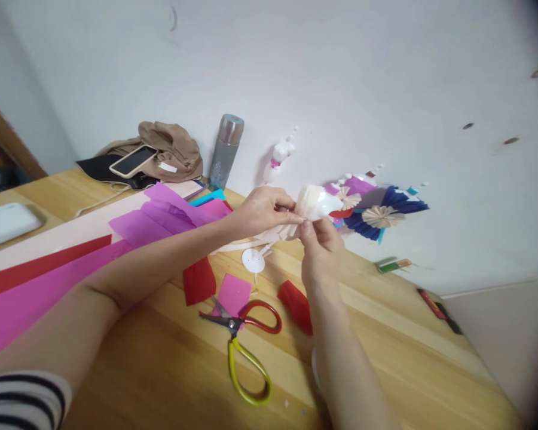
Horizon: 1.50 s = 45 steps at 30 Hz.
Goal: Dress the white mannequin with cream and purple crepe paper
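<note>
My left hand (266, 210) is closed, its thumb and fingertips pinching pleated cream crepe paper (311, 202). The paper lies around a small white doll-sized dress form (328, 202), which is tilted on its side above the table. From below, my right hand (320, 239) is closed at the same paper and form, thumb against the paper's edge; its other fingers are partly hidden. Beneath the hands, a round white stand base (253, 260) shows. Nearer to me lie open scissors (233, 325) with one red and one yellow handle.
Magenta sheets (161, 215) and a red paper piece (199, 280) lie on the wooden table. A grey flask (226, 152), a phone (133, 161) and a brown cloth (174, 143) stand or lie behind. Paper-dressed forms (381, 209) and a bare white form (278, 158) are near the wall.
</note>
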Each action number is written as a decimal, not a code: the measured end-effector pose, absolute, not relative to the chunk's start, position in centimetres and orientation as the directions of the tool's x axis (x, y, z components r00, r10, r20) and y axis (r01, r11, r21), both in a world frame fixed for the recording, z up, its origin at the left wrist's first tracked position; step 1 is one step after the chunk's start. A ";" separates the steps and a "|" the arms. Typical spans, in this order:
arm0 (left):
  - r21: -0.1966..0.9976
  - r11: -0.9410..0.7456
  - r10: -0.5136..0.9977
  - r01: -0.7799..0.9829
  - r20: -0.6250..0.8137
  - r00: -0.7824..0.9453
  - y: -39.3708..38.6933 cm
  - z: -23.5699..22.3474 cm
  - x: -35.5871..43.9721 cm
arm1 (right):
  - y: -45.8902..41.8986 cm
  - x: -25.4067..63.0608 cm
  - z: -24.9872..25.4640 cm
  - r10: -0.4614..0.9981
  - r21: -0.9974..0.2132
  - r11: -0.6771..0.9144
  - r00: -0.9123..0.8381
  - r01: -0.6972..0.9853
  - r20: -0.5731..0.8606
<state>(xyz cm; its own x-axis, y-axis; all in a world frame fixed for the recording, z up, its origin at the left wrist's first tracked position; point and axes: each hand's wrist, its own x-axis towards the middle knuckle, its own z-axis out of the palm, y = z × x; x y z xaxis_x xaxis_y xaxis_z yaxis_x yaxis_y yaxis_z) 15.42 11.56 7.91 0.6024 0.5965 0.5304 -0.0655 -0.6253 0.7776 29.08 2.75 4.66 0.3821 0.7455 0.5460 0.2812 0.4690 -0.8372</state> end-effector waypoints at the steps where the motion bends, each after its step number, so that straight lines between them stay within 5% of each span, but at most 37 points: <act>1: 0.773 -0.629 0.586 -0.076 0.537 0.606 11.7 7.9 15.4 | 2.7 29.2 4.7 0.751 -0.839 0.472 0.375 0.272 0.544; 7: 0.748 -0.657 0.536 -0.094 0.551 0.640 12.1 8.1 15.2 | 2.6 30.2 5.0 0.809 -0.880 0.421 0.349 0.220 0.474; 10: 0.732 -0.678 0.526 -0.061 0.542 0.655 11.9 8.3 15.0 | 2.2 30.3 5.6 0.795 -0.860 0.392 0.348 0.327 0.496; 14: 0.684 -0.729 0.521 -0.030 0.582 0.624 11.8 8.4 14.9 | 1.1 29.9 6.9 0.774 -0.712 0.377 0.221 0.592 0.593; 24: 0.589 -0.804 0.421 -0.075 0.654 0.628 12.6 8.0 14.6 | 0.6 29.6 6.9 0.747 -0.474 0.340 0.073 0.812 0.660; 42: 0.666 -0.738 0.412 -0.113 0.576 0.706 12.3 8.7 14.1 | -0.8 29.9 8.1 0.767 -0.376 0.281 0.029 0.883 0.641; 45: 0.679 -0.726 0.425 -0.106 0.565 0.708 12.1 8.9 14.1 | -0.9 29.9 8.2 0.787 -0.440 0.253 0.081 0.862 0.611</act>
<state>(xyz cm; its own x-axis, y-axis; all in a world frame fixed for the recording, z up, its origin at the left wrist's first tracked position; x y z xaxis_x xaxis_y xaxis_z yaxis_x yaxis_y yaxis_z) 14.06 12.12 8.89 0.7076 0.4245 0.5648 -0.1065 -0.7262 0.6792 29.95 -0.89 8.16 0.0814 0.7874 0.6111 0.8616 0.2526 -0.4403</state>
